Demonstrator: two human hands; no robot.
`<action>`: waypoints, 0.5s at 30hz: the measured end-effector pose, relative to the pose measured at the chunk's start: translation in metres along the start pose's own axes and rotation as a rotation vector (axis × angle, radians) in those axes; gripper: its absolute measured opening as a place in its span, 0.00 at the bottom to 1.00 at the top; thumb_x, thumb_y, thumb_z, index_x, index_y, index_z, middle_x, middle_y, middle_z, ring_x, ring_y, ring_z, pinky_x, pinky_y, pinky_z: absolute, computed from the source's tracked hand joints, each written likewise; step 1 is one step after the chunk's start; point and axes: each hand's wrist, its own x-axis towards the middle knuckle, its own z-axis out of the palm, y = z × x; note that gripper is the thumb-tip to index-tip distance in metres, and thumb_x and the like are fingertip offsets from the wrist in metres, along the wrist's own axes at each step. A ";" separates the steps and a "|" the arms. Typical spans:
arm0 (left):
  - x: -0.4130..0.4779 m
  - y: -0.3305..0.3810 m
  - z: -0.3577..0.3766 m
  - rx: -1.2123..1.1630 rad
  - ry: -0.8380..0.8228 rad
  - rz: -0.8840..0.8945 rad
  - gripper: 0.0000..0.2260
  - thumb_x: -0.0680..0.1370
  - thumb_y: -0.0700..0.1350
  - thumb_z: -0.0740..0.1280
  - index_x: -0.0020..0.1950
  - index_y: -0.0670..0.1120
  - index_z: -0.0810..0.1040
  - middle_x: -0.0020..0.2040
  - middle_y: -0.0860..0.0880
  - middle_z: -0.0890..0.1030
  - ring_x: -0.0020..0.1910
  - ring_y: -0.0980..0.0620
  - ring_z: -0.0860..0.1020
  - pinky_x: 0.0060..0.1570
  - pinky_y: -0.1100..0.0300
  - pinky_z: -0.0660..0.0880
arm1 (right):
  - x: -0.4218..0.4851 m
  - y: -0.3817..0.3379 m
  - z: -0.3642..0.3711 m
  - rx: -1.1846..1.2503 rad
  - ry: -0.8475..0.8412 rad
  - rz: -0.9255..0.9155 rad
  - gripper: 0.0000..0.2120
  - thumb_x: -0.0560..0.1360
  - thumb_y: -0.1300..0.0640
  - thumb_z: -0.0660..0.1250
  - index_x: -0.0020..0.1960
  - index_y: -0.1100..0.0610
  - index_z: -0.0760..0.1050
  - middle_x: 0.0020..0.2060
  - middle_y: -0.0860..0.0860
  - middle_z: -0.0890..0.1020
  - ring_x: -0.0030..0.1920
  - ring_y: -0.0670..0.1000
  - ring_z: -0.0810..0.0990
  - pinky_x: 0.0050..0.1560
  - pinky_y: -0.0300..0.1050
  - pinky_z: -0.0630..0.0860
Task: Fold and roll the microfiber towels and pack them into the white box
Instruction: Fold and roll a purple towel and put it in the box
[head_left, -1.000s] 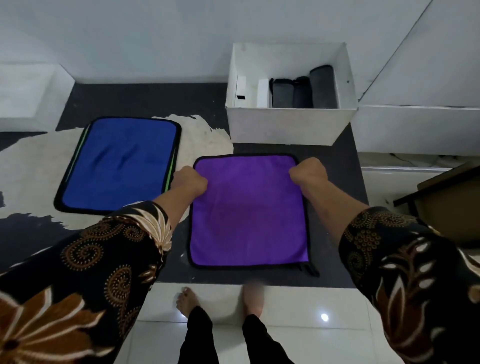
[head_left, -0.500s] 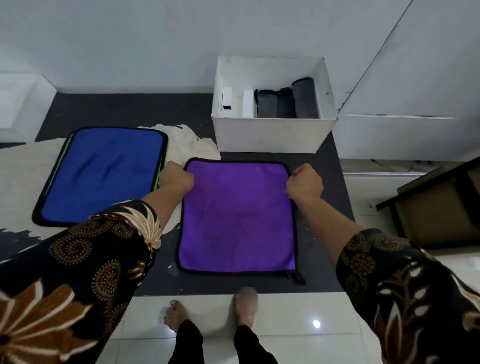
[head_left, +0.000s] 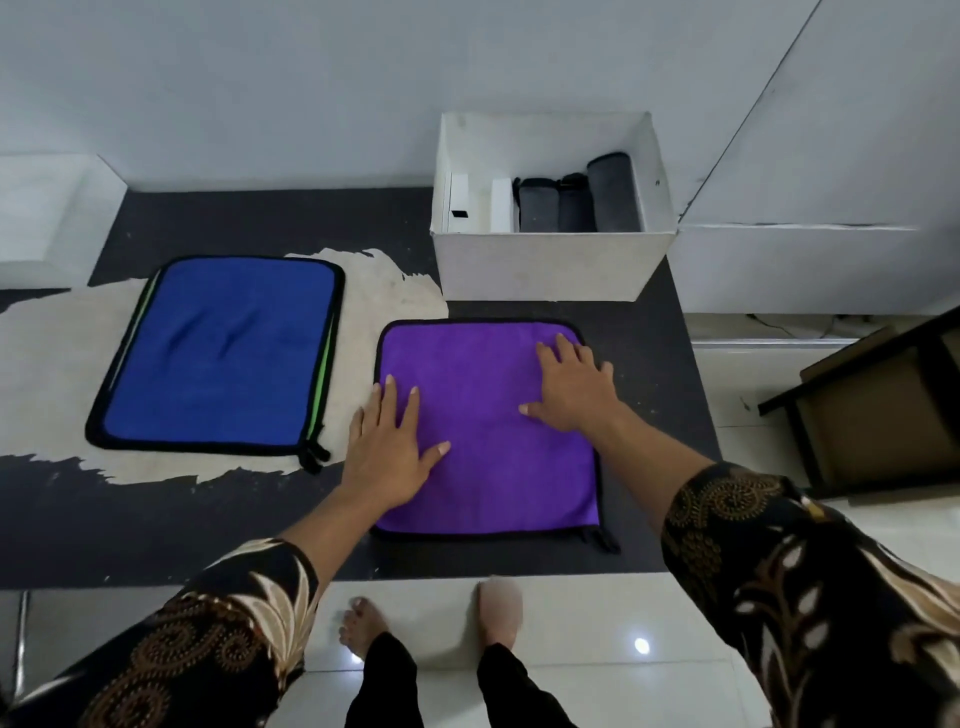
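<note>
A purple towel (head_left: 485, 467) with a black edge lies flat on the dark mat, just in front of the white box (head_left: 540, 265). My left hand (head_left: 389, 447) rests palm down on the towel's left side, fingers spread. My right hand (head_left: 574, 387) lies flat on its upper right part, fingers apart. Neither hand grips anything. Inside the box stand three rolled grey towels (head_left: 576, 200) at the right. A stack of flat towels, blue on top (head_left: 223, 353) with green edges showing, lies to the left.
The dark mat (head_left: 182, 519) has a worn pale patch under the blue stack. A white wall runs behind the box. A dark wooden stool or table (head_left: 878, 415) stands at the right. My bare feet (head_left: 431, 618) are on the white tiles below the mat.
Both hands let go of the purple towel's far corners, opened, and now lie flat on it, lower down. The camera has tilted a little.
</note>
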 end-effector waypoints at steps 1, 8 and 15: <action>-0.004 0.000 0.000 0.003 0.018 0.012 0.37 0.79 0.67 0.52 0.80 0.50 0.43 0.80 0.43 0.39 0.79 0.43 0.41 0.76 0.45 0.45 | -0.004 -0.001 0.000 0.000 0.024 0.007 0.45 0.73 0.38 0.68 0.80 0.53 0.48 0.79 0.56 0.50 0.77 0.61 0.52 0.72 0.66 0.55; -0.070 -0.008 0.013 -0.017 0.244 0.460 0.24 0.75 0.62 0.66 0.66 0.51 0.77 0.61 0.47 0.73 0.60 0.47 0.73 0.56 0.49 0.72 | -0.094 -0.006 0.050 0.008 0.327 -0.335 0.27 0.69 0.40 0.72 0.62 0.54 0.74 0.60 0.55 0.73 0.58 0.58 0.72 0.58 0.55 0.72; -0.097 -0.016 0.023 0.115 0.219 0.429 0.22 0.64 0.36 0.76 0.57 0.44 0.81 0.50 0.46 0.78 0.44 0.45 0.77 0.39 0.54 0.75 | -0.144 0.001 0.092 -0.046 0.245 -0.345 0.19 0.69 0.50 0.69 0.58 0.52 0.75 0.54 0.51 0.74 0.53 0.54 0.73 0.52 0.51 0.75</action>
